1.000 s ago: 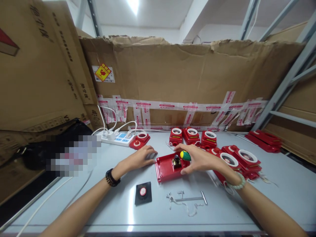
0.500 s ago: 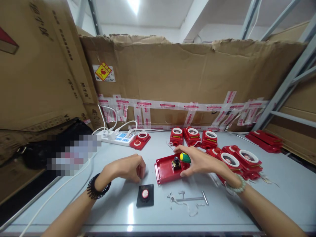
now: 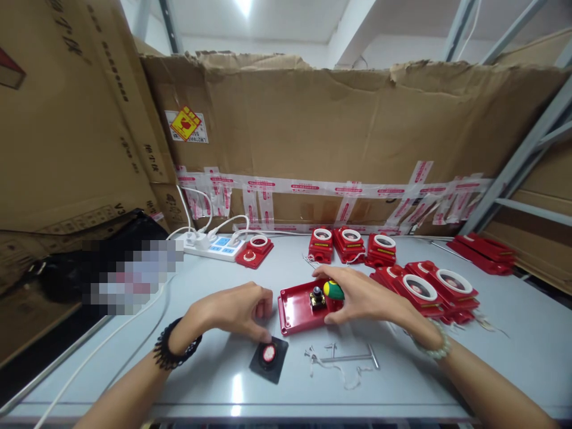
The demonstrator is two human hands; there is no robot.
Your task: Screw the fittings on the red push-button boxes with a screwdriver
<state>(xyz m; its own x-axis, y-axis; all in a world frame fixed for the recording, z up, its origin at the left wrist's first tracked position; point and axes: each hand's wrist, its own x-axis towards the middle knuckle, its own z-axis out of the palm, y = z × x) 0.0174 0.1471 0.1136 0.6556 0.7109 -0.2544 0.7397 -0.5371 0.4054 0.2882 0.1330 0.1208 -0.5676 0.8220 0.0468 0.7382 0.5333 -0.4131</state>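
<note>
My left hand (image 3: 241,308) rests low over the table with its fingers loosely curled and its thumb apart, the thumb tip at the top corner of a black square plate (image 3: 277,370) bearing a round speaker-like part with a white-and-red centre. A screwdriver (image 3: 333,290) with a green and yellow handle is tucked in my right hand (image 3: 357,295); its shaft is hidden. The thumb and fingers of that hand also span the right end of an open red housing (image 3: 297,310). Inside the housing sits a small metal-and-black component (image 3: 317,298).
In front lie a T-shaped metal rod (image 3: 348,358), several screws and white string. Red alarm units (image 3: 351,243) with white rings stand behind and to the right. A white power strip (image 3: 210,245) and another red unit (image 3: 254,252) are at back left. A cardboard wall (image 3: 295,131) closes the rear.
My left hand has moved slightly right, and its thumb has come to the black plate, which has turned and shifted a little right. My right hand stays at the red housing with the screwdriver.
</note>
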